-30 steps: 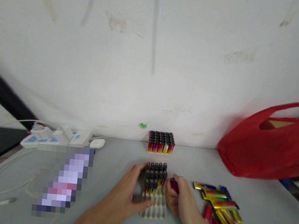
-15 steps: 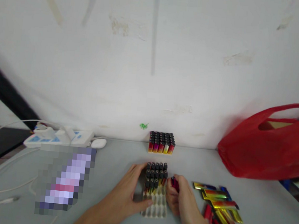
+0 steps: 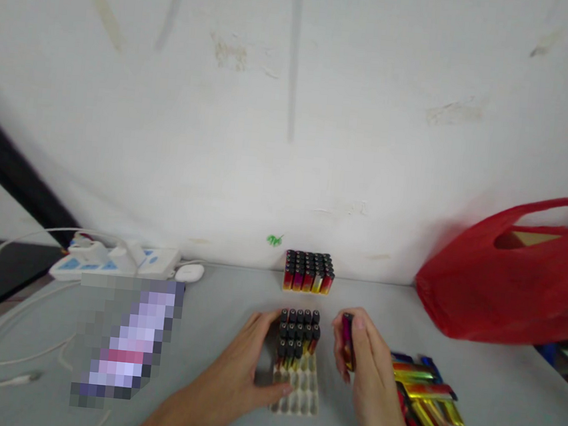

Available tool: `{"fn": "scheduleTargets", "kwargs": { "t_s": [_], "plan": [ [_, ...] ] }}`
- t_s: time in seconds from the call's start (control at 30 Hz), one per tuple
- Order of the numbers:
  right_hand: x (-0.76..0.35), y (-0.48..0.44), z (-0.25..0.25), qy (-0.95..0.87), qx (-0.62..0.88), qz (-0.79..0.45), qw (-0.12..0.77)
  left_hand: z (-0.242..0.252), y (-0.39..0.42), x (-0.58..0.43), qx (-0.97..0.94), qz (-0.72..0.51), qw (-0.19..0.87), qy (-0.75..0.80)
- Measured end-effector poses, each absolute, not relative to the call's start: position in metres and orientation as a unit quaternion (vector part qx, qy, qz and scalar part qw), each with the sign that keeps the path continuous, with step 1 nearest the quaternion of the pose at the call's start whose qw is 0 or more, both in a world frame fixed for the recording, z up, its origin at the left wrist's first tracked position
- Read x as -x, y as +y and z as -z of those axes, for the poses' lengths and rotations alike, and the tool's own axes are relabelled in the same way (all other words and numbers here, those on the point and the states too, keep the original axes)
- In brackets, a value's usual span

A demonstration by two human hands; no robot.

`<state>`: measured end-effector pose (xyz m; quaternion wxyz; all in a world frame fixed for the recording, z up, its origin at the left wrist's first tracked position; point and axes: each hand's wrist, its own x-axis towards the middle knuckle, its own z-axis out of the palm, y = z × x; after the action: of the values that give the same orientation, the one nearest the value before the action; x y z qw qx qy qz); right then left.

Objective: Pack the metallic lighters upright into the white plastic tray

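Observation:
A pale moulded tray (image 3: 294, 401) lies in front of me, its rear sockets filled with upright lighters (image 3: 298, 333) that have black tops and shiny coloured bodies. The near sockets hold nothing. My left hand (image 3: 242, 363) grips the tray's left side, thumb over the near sockets and forefinger beside the rear lighters. To the right of the tray, my right hand (image 3: 368, 358) is closed around a magenta lighter (image 3: 348, 340) with its black top up. Further right lies a loose pile of metallic red, gold, green and purple lighters (image 3: 430, 391), partly behind my right wrist.
By the wall stands a tight block of upright lighters (image 3: 308, 273). A red bag (image 3: 503, 281) sits at the right. On the left are a white power strip (image 3: 158, 262) with cables, a small white case (image 3: 189, 272) and a blurred-out flat object (image 3: 131, 342).
My right hand has moved right and slightly up, away from the tray, and the lighter in it shows more fully. My left hand keeps its place on the tray.

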<state>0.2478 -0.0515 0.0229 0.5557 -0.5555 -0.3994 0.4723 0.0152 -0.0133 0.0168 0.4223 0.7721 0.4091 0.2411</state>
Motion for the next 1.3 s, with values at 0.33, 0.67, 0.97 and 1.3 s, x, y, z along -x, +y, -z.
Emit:
{"fn": "scheduleTargets", "kwargs": {
  "t_s": [0.33, 0.67, 0.97, 1.3],
  "plan": [
    [-0.263, -0.054, -0.041, -0.636, 0.472, -0.345, 0.503, -0.011, -0.01, -0.014, -0.782, -0.241, 0.416, 0.395],
    [-0.271, -0.052, -0.047, -0.733, 0.481, -0.299, 0.376, -0.014, -0.011, -0.015, -0.787, -0.24, 0.412, 0.391],
    [-0.272, -0.052, -0.046, -0.729, 0.5, -0.302, 0.356, -0.015, -0.011, -0.015, -0.783, -0.244, 0.42, 0.388],
    [-0.269, -0.052, -0.047, -0.709, 0.507, -0.342, 0.352, -0.013, -0.012, -0.014, -0.78, -0.25, 0.413, 0.398]
  ]
}}
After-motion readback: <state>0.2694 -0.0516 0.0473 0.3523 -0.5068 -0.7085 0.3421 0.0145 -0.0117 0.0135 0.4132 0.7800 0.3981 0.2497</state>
